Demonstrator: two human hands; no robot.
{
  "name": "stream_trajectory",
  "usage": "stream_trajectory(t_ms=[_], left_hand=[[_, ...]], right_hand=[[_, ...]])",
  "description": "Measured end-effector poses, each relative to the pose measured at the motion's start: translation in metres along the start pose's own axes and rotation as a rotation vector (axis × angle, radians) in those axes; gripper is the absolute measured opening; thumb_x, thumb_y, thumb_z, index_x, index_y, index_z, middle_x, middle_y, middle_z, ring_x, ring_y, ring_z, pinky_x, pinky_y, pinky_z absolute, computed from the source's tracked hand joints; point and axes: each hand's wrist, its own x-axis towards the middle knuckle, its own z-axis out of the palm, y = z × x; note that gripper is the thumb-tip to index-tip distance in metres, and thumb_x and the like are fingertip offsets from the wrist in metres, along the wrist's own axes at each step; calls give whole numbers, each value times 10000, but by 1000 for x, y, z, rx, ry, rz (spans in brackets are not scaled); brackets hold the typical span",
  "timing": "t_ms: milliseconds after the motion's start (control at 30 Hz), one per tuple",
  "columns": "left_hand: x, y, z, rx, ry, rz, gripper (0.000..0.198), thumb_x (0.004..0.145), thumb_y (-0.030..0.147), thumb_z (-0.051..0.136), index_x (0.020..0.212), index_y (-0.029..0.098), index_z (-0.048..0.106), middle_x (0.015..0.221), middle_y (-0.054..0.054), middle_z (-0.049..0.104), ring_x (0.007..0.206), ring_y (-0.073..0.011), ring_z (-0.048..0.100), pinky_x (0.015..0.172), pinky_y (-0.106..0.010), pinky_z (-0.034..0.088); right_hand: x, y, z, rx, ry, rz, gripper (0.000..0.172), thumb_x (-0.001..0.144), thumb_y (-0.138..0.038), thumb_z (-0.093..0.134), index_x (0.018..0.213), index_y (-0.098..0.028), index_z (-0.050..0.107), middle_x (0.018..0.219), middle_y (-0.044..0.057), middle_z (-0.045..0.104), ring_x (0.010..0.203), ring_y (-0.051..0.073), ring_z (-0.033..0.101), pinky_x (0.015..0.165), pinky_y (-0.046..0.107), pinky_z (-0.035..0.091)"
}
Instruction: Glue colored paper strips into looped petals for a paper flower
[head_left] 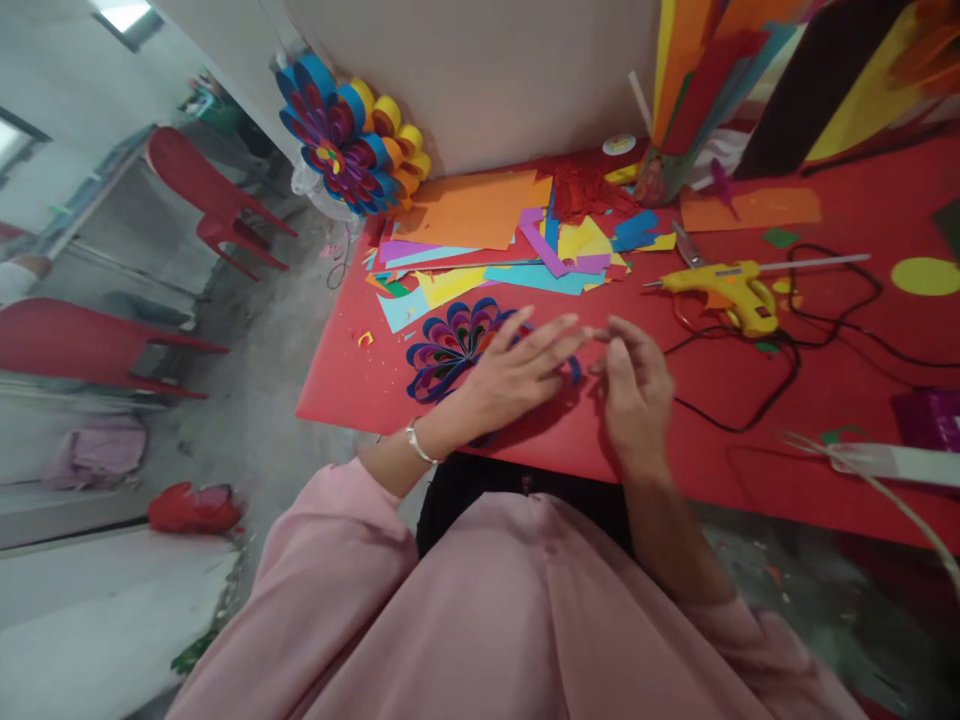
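Note:
A paper flower of looped strips [442,350], blue outside with purple, pink and dark loops within, lies near the table's front edge. Over its right part stretches my left hand [514,375], palm down with the fingers extended, hiding much of that side. A blue paper loop [574,369] shows beyond its fingers. Just to the right, my right hand [636,390] is raised with the fingers curled and the thumb bent in towards them. Its fingertips come close to the left fingertips; whatever they pinch, if anything, is too small to make out.
A yellow glue gun [724,290] with a black cord [780,390] lies to the right on the red table [345,390]. Coloured paper sheets [472,210] and scraps lie behind the flower. A finished paper flower [330,140] leans at the wall. Red chairs [199,185] stand left.

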Motion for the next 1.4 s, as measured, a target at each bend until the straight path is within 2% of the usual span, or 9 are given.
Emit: stream_trajectory(t_ms=[100,200,300,400,467,633,900,1167,1400], left_hand=[[19,23,24,-48,-71,104,320,1057,203,438,931,301,716,1521,47,614,1613,-197,362,1364,-630,208],[14,21,28,30,-95,93,324,1038,152,451,1033,306,736,1605,35,552,1611,-210,368,1363,-623,223],[-22,11,18,86,18,27,198,1023,265,577,1131,313,736,1604,-28,564,1577,-267,432,1341,-627,277],[-79,3,14,121,306,-188,192,975,372,686,1148,308,740,1545,-66,611,1533,-310,482,1282,-596,394],[-115,2,20,137,439,-306,187,958,382,714,1114,286,749,1473,-98,646,1458,-330,554,1223,-592,465],[-158,7,46,175,416,-294,439,883,427,808,1267,241,705,1561,-175,548,1480,-387,518,1193,-617,477],[-146,2,62,193,498,-302,353,932,271,774,1274,234,695,1348,-128,706,1278,-293,667,1085,-499,580],[-131,20,71,202,477,-291,357,931,299,784,1269,222,700,1265,-120,740,1169,-281,703,1050,-471,597],[-124,21,65,158,570,-308,401,901,385,816,1245,208,710,1309,-144,701,1203,-296,672,1021,-480,597]], right_hand=[[-26,5,-36,-38,50,97,458,1030,-561,543,1354,-261,663,1309,123,723,1066,251,739,887,436,640],[-36,18,-51,-220,1,95,483,1007,-577,557,1324,-236,685,1258,142,736,978,253,736,833,445,636],[-42,21,-53,-374,-30,-26,447,1012,-529,551,1337,-252,683,1260,141,729,959,258,727,847,460,626],[-48,15,-45,-479,-110,-237,409,998,-474,607,1333,-257,696,1259,134,745,1097,297,701,1007,496,569],[-50,11,-38,-550,-195,-330,439,976,-481,657,1343,-243,700,1268,135,753,1116,316,684,1010,495,549],[-46,15,-26,-706,-288,-387,317,1032,-344,600,1296,-232,736,1197,96,792,986,269,676,865,423,535],[-44,12,-32,-527,-317,-490,214,1014,-176,619,1137,-221,789,1076,32,821,940,205,664,858,341,546],[-41,9,-18,-526,-346,-468,230,1020,-194,608,1146,-236,796,1085,30,818,986,212,675,892,355,555],[-39,-4,-20,-576,-247,-472,265,991,-340,680,1206,-215,771,1172,84,782,1059,256,651,947,399,552]])
